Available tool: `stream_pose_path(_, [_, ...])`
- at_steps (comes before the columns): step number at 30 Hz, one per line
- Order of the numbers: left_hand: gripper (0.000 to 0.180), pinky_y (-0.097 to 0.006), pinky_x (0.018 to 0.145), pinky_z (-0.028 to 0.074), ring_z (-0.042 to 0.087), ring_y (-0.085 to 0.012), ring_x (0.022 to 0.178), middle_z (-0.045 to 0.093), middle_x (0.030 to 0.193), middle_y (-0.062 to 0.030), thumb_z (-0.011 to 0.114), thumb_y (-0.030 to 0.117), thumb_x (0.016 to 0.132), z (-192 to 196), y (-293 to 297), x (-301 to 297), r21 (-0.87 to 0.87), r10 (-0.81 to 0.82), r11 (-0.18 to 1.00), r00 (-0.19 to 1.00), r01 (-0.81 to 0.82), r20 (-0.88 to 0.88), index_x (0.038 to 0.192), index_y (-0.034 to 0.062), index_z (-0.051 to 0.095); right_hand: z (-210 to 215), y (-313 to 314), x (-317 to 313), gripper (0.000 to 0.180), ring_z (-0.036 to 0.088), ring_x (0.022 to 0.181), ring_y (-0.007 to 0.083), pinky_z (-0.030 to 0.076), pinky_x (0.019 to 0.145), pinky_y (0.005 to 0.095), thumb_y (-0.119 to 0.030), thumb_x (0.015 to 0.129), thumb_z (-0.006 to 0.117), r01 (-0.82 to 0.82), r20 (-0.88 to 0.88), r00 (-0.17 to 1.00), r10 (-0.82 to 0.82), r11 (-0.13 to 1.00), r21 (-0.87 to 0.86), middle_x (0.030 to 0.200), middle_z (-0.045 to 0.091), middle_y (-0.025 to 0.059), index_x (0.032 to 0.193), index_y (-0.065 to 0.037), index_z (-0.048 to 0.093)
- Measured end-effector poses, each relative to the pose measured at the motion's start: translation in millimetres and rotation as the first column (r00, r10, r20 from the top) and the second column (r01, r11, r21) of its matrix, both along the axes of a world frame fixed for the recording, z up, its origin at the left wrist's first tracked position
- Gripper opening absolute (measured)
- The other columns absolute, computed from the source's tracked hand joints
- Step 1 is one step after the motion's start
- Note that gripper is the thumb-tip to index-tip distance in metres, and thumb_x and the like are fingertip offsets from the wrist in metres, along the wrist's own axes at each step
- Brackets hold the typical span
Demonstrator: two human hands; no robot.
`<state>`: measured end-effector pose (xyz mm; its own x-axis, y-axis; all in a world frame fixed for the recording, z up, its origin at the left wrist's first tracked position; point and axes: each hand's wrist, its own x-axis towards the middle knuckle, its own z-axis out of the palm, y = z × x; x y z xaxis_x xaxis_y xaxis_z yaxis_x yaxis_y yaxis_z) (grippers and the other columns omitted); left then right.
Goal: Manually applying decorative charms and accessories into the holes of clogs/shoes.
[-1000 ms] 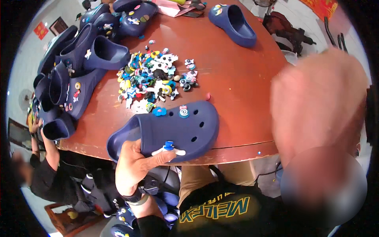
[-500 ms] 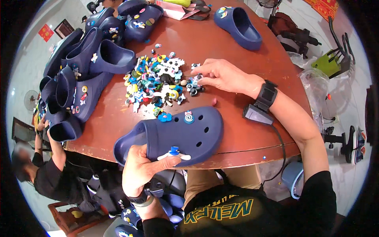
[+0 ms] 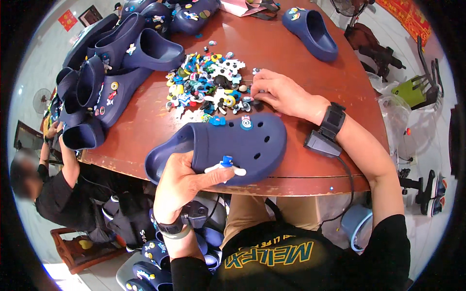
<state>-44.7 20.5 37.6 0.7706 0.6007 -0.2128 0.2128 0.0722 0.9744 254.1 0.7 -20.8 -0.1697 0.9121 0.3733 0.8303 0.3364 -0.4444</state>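
Observation:
My left hand (image 3: 182, 186) grips the near side of a navy blue clog (image 3: 233, 145) lying on the round red-brown table (image 3: 272, 53), thumb beside a white-and-blue charm (image 3: 225, 166) on its side. Two more charms (image 3: 232, 121) sit on the clog's top. My right hand (image 3: 276, 92) reaches into the right edge of a pile of small colourful charms (image 3: 206, 85), fingertips pinched among them; whether they hold one I cannot tell.
Several navy clogs (image 3: 104, 68) are stacked at the table's left and far side. One clog (image 3: 310, 31) lies alone at the far right. Another person (image 3: 53, 184) sits low at the left. More clogs (image 3: 155, 252) lie under the table by my legs.
My right hand has come down from close to the camera and now picks at the charm pile. My left hand keeps hold of the clog, which has barely shifted.

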Motion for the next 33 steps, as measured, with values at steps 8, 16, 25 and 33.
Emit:
stream_pose_path(8, [0.027,-0.024,0.077,0.05,0.062,-0.0078,0.083,0.071,0.094,-0.0052,0.074,0.009,0.083,3.7,-1.1,4.1,0.073,0.058,0.996,0.998,-0.06,0.03,0.107,-0.0022,0.068,-2.3,0.4,-7.2,0.029,0.054,0.102,0.029,0.046,0.089,0.0399,-0.012,0.09,0.063,-0.06,0.039,0.998,0.055,0.989,0.139,0.11,0.056,0.0106,0.118,-0.009,0.06])
stream_pose_path(16, [0.026,-0.024,0.068,0.05,0.06,-0.0066,0.075,0.07,0.087,-0.002,0.075,0.01,0.083,9.1,-0.2,0.1,0.02,0.042,0.999,0.997,-0.041,-0.068,0.106,-0.0012,0.069,3.7,-2.8,-12.3,0.023,0.055,0.1,0.0306,0.046,0.089,0.0419,-0.024,0.085,0.068,-0.056,0.039,0.998,0.055,0.998,0.04,0.101,0.062,0.0114,0.1,-0.006,0.066])
stream_pose_path(25, [0.027,-0.024,0.072,0.05,0.06,-0.0067,0.079,0.07,0.088,-0.002,0.075,0.009,0.083,4.7,3.9,1.9,0.063,0.008,0.998,0.999,-0.006,-0.043,0.107,-0.0011,0.069,2.1,1.6,-5.4,0.018,0.057,0.093,0.0293,0.047,0.084,0.0403,-0.017,0.084,0.068,-0.011,0.128,0.992,0.0,0.996,0.086,0.095,0.066,0.0091,0.098,-0.006,0.069])
stream_pose_path(33, [0.029,-0.025,0.076,0.049,0.058,-0.0065,0.083,0.069,0.091,-0.0008,0.076,0.009,0.082,1.2,7.8,-2.1,0.075,-0.026,0.997,1.0,0.025,0.003,0.108,-0.0009,0.068,47.0,-42.1,-42.5,0.025,0.061,0.081,0.0259,0.05,0.069,0.035,-0.006,0.074,0.077,-0.186,0.067,0.982,0.175,0.863,0.469,0.093,0.066,0.0076,0.097,-0.005,0.069])
